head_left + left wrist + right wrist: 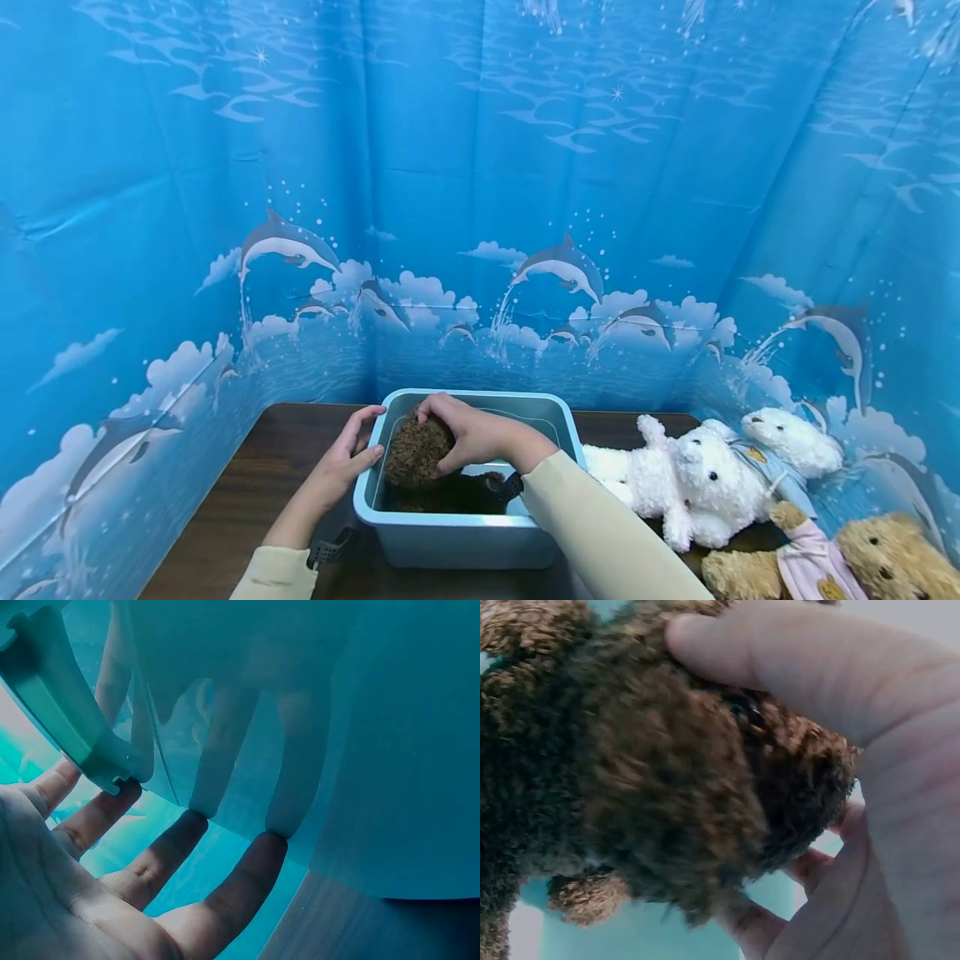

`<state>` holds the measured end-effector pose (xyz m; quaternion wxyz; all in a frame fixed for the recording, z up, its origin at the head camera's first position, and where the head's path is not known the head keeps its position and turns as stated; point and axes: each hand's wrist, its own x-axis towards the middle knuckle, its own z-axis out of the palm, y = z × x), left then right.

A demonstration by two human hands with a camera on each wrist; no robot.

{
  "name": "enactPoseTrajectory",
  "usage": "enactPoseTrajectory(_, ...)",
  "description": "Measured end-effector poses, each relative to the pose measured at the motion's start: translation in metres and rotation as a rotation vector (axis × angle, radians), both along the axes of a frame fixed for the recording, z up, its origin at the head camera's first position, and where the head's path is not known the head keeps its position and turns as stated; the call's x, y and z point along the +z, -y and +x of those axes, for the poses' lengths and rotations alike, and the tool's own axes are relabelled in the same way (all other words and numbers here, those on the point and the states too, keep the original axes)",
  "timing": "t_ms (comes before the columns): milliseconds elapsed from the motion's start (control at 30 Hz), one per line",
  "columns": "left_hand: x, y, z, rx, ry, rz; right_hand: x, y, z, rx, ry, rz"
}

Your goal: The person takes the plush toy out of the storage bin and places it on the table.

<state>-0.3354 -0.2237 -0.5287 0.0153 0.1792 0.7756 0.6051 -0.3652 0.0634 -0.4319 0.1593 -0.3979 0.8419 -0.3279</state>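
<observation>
A brown curly plush toy [417, 454] lies in the left part of a light blue plastic bin [467, 520]. My right hand [472, 429] reaches into the bin and grips the toy by its rounded, furry end. In the right wrist view, the thumb lies over the plush [652, 750] and the other fingers come round its far side. My left hand [347, 458] is at the bin's left side. In the left wrist view, its spread fingertips [262, 847] touch the bin's outer wall [405, 787]. The toy's lower part is in shadow.
White plush bears [705, 479] lie right of the bin, one in a blue top [776, 471]. A tan bear [870, 550] in a pink top lies at the front right. The bin stands on a dark wooden table [247, 475], with a blue dolphin curtain [465, 208] behind.
</observation>
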Motion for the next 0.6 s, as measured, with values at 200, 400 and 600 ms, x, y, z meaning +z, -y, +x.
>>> enactPoseTrajectory(200, 0.0, -0.001, 0.001, 0.006, 0.003, 0.005, 0.002, -0.005, 0.001, -0.037, -0.07, 0.06)
enactPoseTrajectory(400, -0.002, -0.001, -0.002, 0.0, -0.024, 0.006, 0.009, -0.012, 0.002, -0.091, -0.095, 0.109)
enactPoseTrajectory(600, -0.002, 0.0, -0.002, -0.01, -0.043, 0.009, 0.012, -0.017, -0.001, -0.128, -0.14, 0.064)
